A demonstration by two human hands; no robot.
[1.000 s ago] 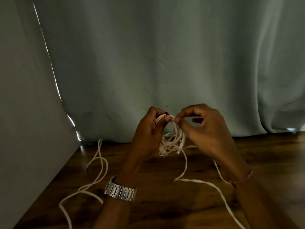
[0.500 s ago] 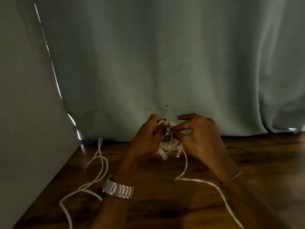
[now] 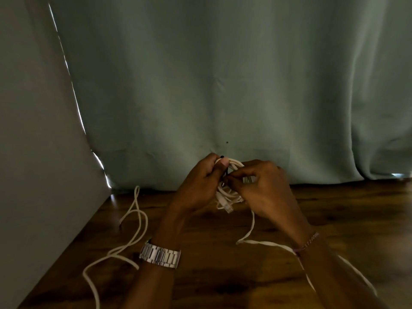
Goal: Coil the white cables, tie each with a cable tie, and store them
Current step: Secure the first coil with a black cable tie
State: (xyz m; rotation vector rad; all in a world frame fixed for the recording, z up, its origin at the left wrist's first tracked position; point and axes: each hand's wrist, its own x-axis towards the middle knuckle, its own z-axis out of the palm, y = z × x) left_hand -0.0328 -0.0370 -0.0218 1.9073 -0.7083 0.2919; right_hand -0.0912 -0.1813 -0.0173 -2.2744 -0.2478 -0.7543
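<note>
A coiled white cable (image 3: 229, 195) hangs between both hands above the wooden table (image 3: 211, 275). My left hand (image 3: 200, 186) grips the top of the coil, thumb pressed on the loops. A thin black cable tie (image 3: 222, 157) pokes up by that thumb. My right hand (image 3: 263, 188) pinches something small and dark against the coil's middle; its fingertips hide what it is. White plugs dangle from the coil's lower end.
A second loose white cable (image 3: 131, 233) sprawls on the table at the left. Another white strand (image 3: 263, 243) trails from the coil toward the right front. A grey-green curtain (image 3: 223, 85) hangs behind; a wall (image 3: 33, 152) closes the left side.
Both hands have dropped lower with the coil. My right hand has moved from the coil's top to its middle, closer to the left hand.
</note>
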